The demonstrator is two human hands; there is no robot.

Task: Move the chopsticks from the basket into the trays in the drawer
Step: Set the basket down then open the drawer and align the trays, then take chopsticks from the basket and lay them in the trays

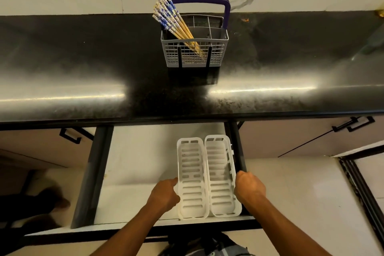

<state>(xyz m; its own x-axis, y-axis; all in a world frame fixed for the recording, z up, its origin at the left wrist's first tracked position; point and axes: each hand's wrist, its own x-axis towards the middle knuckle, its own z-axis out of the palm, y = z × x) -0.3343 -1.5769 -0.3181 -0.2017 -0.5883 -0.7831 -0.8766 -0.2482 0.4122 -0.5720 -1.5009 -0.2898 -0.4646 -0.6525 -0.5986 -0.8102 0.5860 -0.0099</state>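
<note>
Several chopsticks [172,22] with blue-and-white patterned tops lean left in a grey wire basket [194,56] with a dark blue handle, standing on the black countertop. Below, the drawer [135,162] is pulled out. Two white slotted trays lie side by side at its right end, the left tray [192,178] and the right tray [221,174], both holding nothing. My left hand [165,194] touches the left tray's outer edge with curled fingers. My right hand [249,188] is curled against the right tray's outer rim, by the drawer's dark side rail; its fingers are hidden.
The glossy black countertop [83,72] runs across the view under a marbled white wall. Dark drawer rails [93,172] frame the drawer. Cabinet handles [353,125] flank it on both sides. A blurred dark shape lies on the floor at lower left.
</note>
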